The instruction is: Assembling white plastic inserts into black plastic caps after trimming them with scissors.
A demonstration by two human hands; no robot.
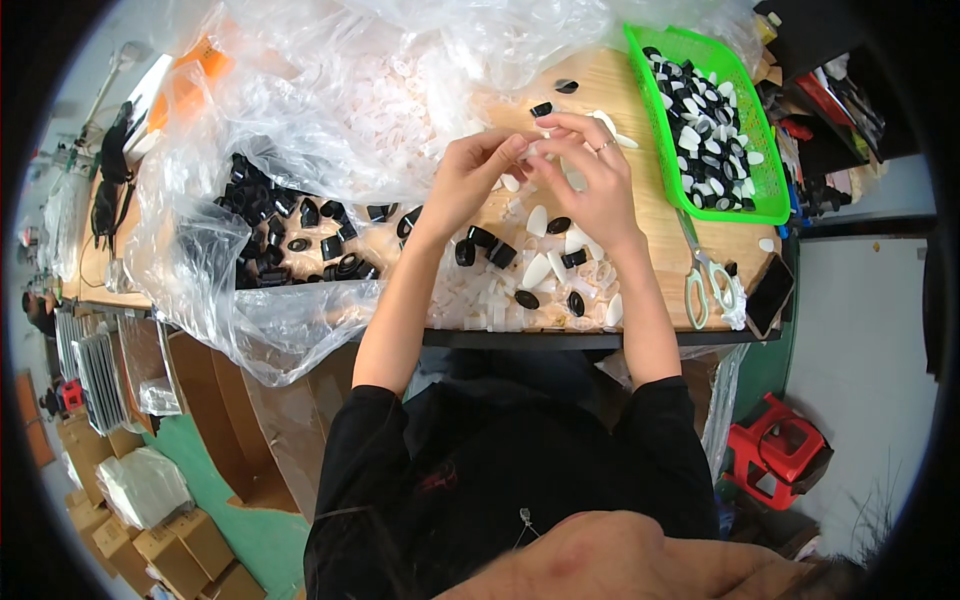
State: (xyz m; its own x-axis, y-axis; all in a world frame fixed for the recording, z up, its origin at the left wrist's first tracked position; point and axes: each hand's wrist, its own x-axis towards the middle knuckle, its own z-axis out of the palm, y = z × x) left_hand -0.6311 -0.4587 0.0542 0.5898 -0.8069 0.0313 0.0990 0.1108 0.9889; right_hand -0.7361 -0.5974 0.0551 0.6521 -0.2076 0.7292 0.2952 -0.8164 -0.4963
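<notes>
Over the wooden table, my left hand (467, 178) and my right hand (592, 185) meet with fingertips pinched together. Between them is a small whitish piece (530, 150), mostly hidden by the fingers. Below the hands lie white oval pieces (537, 221), black oval caps (527, 299) and short black tube-like parts (500, 254). Small translucent rings and bits (490, 303) are scattered among them. A black part (541, 109) and a dark oval (566, 86) rest just beyond my fingers.
Clear plastic bags spread over a heap of translucent bits (400, 105) and many black parts (265, 215) at left. On the right stand a green basket (778, 195) of black and white pieces, scissors (697, 270) and a phone (770, 294). A red stool (778, 450) is on the floor.
</notes>
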